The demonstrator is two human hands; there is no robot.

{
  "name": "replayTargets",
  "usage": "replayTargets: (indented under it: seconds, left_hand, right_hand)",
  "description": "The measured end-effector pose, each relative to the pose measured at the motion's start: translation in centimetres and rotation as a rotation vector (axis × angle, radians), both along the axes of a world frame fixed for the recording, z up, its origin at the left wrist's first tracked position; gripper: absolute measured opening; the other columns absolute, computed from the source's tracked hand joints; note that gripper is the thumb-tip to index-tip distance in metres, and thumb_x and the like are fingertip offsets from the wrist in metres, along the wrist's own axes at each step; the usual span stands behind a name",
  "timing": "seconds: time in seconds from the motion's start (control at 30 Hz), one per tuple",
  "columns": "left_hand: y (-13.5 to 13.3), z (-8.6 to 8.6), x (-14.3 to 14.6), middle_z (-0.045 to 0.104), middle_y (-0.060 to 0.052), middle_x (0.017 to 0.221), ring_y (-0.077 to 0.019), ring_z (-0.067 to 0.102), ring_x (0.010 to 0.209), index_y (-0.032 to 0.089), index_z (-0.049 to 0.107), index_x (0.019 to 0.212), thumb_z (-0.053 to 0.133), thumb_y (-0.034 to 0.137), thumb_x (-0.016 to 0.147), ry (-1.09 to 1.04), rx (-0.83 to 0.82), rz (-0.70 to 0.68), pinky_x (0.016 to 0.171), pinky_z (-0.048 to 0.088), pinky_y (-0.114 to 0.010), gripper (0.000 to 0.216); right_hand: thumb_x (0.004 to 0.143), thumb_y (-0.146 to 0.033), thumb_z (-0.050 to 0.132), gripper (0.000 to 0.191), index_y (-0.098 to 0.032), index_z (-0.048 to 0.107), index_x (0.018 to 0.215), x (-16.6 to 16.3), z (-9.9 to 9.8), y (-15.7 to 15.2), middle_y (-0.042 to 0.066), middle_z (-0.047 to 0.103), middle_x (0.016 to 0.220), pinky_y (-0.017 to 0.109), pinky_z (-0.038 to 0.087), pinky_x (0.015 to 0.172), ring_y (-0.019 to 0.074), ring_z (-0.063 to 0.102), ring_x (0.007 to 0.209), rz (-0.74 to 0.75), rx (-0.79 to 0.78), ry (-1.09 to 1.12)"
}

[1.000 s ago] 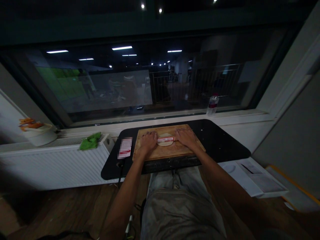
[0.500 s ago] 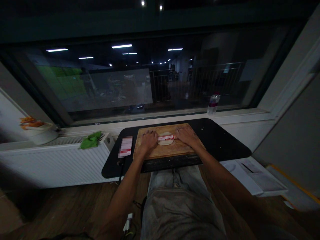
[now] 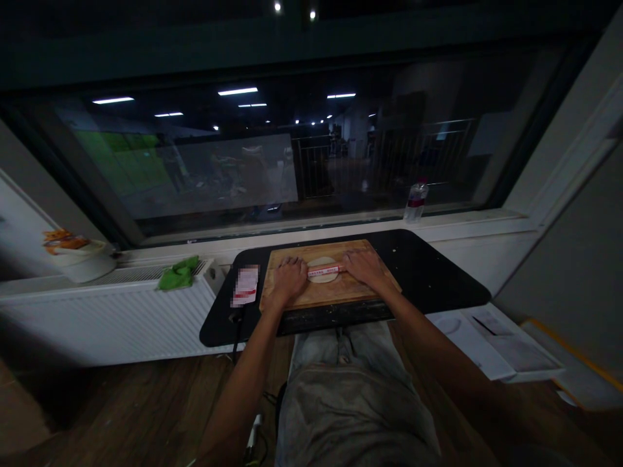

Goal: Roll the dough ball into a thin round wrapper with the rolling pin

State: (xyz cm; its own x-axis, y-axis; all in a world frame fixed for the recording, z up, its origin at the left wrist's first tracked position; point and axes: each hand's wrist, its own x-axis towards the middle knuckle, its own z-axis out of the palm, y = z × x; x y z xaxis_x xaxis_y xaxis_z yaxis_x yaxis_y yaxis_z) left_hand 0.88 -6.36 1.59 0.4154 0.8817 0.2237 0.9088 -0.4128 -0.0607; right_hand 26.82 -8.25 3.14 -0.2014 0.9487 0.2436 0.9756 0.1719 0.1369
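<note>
A wooden board (image 3: 325, 297) lies on a small black table (image 3: 428, 272). On it is a flat round piece of pale dough (image 3: 323, 275). Across the dough lies a thin rolling pin (image 3: 325, 269) with a red and white wrapper. My left hand (image 3: 289, 279) presses down on the pin's left end, fingers curled over it. On the pin's right end rests my right hand (image 3: 364, 267), its fingers laid over the pin.
A red and white packet (image 3: 244, 287) lies on the table left of the board. A green cloth (image 3: 178, 274) and a white bowl (image 3: 82, 261) sit on the radiator shelf at left. A plastic bottle (image 3: 414, 201) stands on the windowsill. Papers (image 3: 487, 340) lie at lower right.
Both hands and the rolling pin have shifted slightly away from me across the dough. The view has drifted a little.
</note>
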Motion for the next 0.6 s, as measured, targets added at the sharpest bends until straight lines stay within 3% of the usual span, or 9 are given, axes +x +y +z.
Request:
replayTargets:
  seconds: [0.23, 0.43, 0.6]
  left_hand:
    - [-0.5, -0.1, 0.0, 0.072, -0.018, 0.143, -0.0305, 0.062, 0.139, 0.015, 0.073, 0.131, 0.035, 0.024, 0.116, -0.037, -0.01, 0.02, 0.117, 0.049, -0.044, 0.042]
    - [-1.2, 0.1, 0.1, 0.071, -0.02, 0.146, -0.032, 0.062, 0.14, 0.015, 0.073, 0.132, 0.035, 0.025, 0.116, -0.035, -0.01, 0.023, 0.114, 0.051, -0.045, 0.043]
    - [-1.9, 0.3, 0.1, 0.072, -0.019, 0.145, -0.0317, 0.062, 0.143, 0.015, 0.072, 0.134, 0.04, 0.025, 0.114, -0.02, -0.023, 0.012, 0.115, 0.052, -0.045, 0.04]
  right_hand:
    - [0.117, -0.028, 0.032, 0.052, -0.015, 0.081, 0.123, -0.1, -0.1, -0.7, 0.019, 0.083, 0.126, 0.038, 0.055, 0.099, 0.0326, 0.078, 0.118, -0.034, 0.006, 0.023]
    - [0.115, -0.023, 0.036, 0.045, -0.013, 0.077, 0.129, 0.1, -0.2, -1.5, 0.022, 0.081, 0.126, 0.041, 0.055, 0.099, 0.0355, 0.075, 0.12, 0.036, -0.016, -0.073]
    - [0.116, -0.021, 0.034, 0.045, -0.011, 0.077, 0.126, 0.1, -0.3, -2.1, 0.022, 0.079, 0.13, 0.041, 0.052, 0.106, 0.0338, 0.073, 0.124, 0.035, -0.01, -0.047]
